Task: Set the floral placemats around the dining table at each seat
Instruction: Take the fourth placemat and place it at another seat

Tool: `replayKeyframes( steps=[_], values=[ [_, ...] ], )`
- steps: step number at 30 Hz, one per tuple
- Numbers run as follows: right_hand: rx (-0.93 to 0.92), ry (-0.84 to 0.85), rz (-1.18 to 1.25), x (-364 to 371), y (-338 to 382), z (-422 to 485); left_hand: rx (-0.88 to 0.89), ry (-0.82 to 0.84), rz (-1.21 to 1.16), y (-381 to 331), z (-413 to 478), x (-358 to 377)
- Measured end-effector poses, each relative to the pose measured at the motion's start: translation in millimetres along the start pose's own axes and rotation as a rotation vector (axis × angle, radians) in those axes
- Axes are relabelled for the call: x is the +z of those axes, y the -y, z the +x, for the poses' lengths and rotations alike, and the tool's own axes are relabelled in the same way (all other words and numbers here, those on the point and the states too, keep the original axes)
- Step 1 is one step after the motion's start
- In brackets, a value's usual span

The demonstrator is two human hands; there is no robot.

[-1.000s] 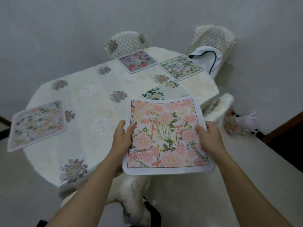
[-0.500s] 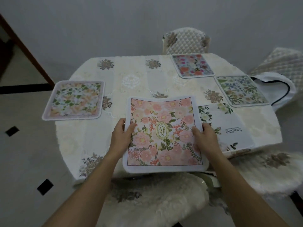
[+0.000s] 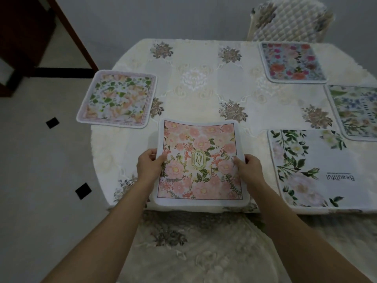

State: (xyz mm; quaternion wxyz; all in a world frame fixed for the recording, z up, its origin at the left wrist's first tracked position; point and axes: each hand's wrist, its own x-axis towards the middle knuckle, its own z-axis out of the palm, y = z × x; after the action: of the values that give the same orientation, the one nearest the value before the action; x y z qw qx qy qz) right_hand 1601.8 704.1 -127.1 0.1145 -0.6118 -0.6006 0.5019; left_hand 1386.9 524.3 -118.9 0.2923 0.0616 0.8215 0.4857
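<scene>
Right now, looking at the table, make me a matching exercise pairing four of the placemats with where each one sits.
Things:
1. pink Garden placemat
2. green-leaf placemat
3. red-flower placemat
4. Beautiful placemat

Places:
A. far edge, before the quilted chair
B. near edge, right of the held one
C. left end of the table
D. held by the left hand and right hand

Pairs: 1-D, 2-C, 3-A, 4-B

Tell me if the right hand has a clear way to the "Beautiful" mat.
Probably yes: the "Beautiful" mat lies just beside the right hand, bare tablecloth between, but that hand grips the pink mat.
</scene>
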Motion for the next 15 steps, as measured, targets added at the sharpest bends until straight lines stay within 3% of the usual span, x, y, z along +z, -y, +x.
replayKeyframes(
  steps=[5,15],
  values=[
    [0.058,0.015,0.007,15.3,-10.1,11.5,-0.078,-0.093,0.02,19.6,5.9,6.8],
    [0.072,-0.086,-0.02,30.5,-24.2,14.7,-0.107,-0.105,0.071,34.7,18.2,9.7]
  ],
)
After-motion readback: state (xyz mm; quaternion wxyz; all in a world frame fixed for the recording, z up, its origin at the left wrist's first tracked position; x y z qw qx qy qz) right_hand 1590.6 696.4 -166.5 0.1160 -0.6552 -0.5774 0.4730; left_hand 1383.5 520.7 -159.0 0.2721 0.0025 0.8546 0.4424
